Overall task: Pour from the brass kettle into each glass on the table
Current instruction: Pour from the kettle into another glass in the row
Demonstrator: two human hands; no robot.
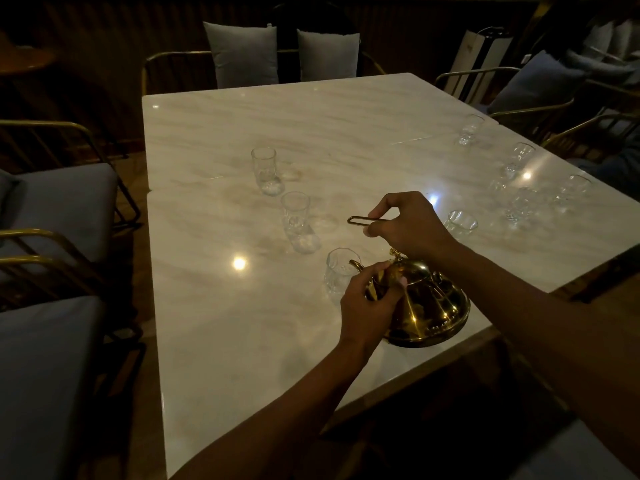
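Observation:
A brass kettle point(429, 306) stands on the marble table point(242, 341) near its front edge. My right hand point(408, 223) grips the kettle's thin wire handle, raised above the lid. My left hand point(367, 299) holds the kettle's left side at the spout. The spout tip sits over the rim of the nearest clear glass point(339, 271). Two more clear glasses point(299, 221) point(265, 171) line up behind it. Another glass point(460, 223) stands right of my right hand, and several more point(519, 157) stand along the right edge.
Brass-framed chairs with grey cushions point(52, 202) flank the table's left side. Two grey pillows point(242, 57) rest on a seat behind the far edge. Chairs and a seated person's clothing point(609, 39) fill the far right.

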